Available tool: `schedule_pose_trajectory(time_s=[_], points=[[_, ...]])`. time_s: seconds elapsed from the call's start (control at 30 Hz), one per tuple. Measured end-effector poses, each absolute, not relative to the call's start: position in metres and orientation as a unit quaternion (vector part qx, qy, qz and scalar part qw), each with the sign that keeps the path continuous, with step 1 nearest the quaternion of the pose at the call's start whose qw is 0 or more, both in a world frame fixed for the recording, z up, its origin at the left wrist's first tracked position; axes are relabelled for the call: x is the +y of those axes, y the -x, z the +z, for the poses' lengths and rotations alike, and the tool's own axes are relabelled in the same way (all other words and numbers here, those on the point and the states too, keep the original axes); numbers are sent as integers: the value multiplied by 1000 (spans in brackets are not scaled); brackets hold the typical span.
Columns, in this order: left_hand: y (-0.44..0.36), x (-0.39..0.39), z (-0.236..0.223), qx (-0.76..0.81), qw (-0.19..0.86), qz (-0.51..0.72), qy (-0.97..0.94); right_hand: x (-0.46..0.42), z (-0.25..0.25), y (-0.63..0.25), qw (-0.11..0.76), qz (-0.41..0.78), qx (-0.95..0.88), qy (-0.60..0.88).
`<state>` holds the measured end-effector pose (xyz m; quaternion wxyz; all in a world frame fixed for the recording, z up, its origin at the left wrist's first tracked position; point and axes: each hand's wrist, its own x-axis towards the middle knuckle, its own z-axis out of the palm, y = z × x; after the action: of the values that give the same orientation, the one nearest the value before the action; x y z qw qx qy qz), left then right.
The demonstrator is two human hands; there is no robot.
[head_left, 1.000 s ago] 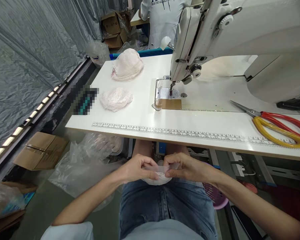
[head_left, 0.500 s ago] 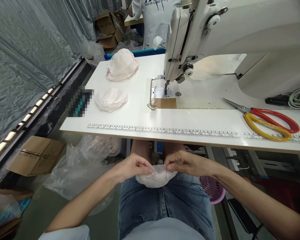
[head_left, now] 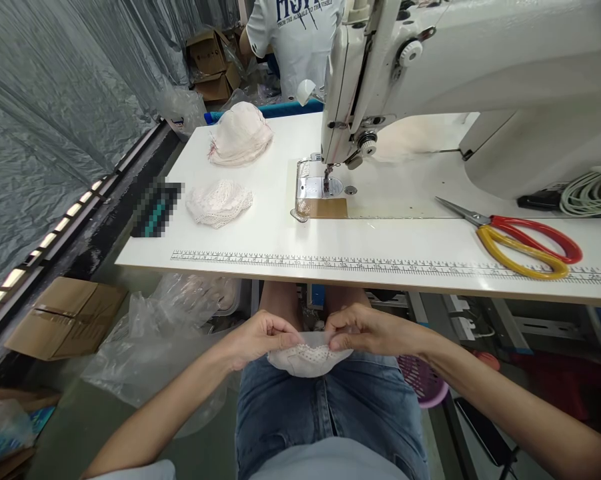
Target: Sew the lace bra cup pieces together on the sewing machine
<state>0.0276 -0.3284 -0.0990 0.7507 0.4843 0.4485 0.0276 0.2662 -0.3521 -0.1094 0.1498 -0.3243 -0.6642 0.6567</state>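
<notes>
Over my lap, below the table's front edge, both hands pinch a small white lace-trimmed fabric piece [head_left: 307, 359]. My left hand [head_left: 259, 337] grips its left end with closed fingers. My right hand [head_left: 365, 330] grips its right end, fingers pressed together. The piece sags between them onto my jeans. On the white table [head_left: 280, 233] lie a small lace pile [head_left: 219, 203] and, farther back, a stack of pale fabric cups [head_left: 240, 135]. The sewing machine [head_left: 430, 73] stands at the right, its needle [head_left: 326, 179] over the metal plate.
Red and yellow handled scissors [head_left: 520, 239] lie on the table at right, near coiled cable [head_left: 593, 193]. A printed ruler [head_left: 380, 265] runs along the front edge. Clear plastic bags [head_left: 165, 327] and cardboard boxes [head_left: 65, 320] sit on the floor at left. A person in a white shirt [head_left: 295, 40] stands behind the table.
My hands have stayed over my lap while working the fabric piece; it has spread a little wider between my fingers. The view has shifted slightly, showing more of the table's right side.
</notes>
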Motion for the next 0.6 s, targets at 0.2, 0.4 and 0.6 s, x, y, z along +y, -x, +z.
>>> schedule_pose_trajectory(time_s=[0.2, 0.4, 0.6], points=[[-25, -329, -97, 439, 752, 26, -491, -353, -111, -264, 162, 656, -653, 341], [-28, -327, -99, 425, 753, 12, -502, -352, -110, -267, 154, 671, -640, 340], [-28, -324, -104, 437, 738, 4, -514, -351, -109, -270, 141, 698, -614, 341]])
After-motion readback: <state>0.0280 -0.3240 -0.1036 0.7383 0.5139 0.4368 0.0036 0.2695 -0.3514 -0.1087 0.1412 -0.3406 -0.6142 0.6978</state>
